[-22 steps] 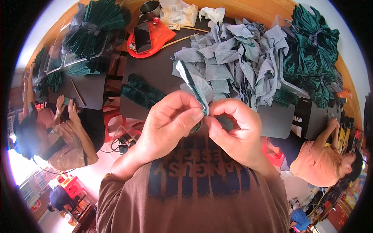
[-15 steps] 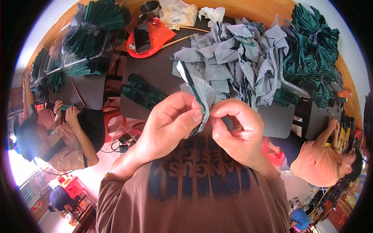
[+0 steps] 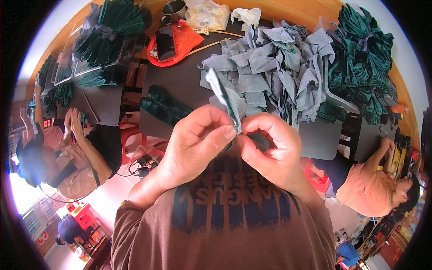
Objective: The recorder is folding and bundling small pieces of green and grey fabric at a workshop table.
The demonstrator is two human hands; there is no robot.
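Observation:
My left hand [image 3: 198, 141] and my right hand [image 3: 270, 146] meet in front of my chest, both pinching the lower end of one small grey fabric piece [image 3: 225, 96] with a dark green inner side. The piece stands up from my fingertips, folded lengthwise. Just beyond it a heap of grey fabric pieces [image 3: 274, 67] covers the dark table [image 3: 180, 81]. Two finished dark green pieces [image 3: 164, 105] lie on the table to the left of my hands.
Green fabric bundles pile up at the right [image 3: 364, 63] and far left [image 3: 112, 31]. A phone on a red tray [image 3: 168, 42], a metal cup [image 3: 173, 9] and a white bag sit at the back. One person works at the left [image 3: 67, 148], another at the right [image 3: 373, 189].
My hands stay together on the grey piece; its top has shifted slightly as my fingers work along its lower edge. The person at the left has moved their hands.

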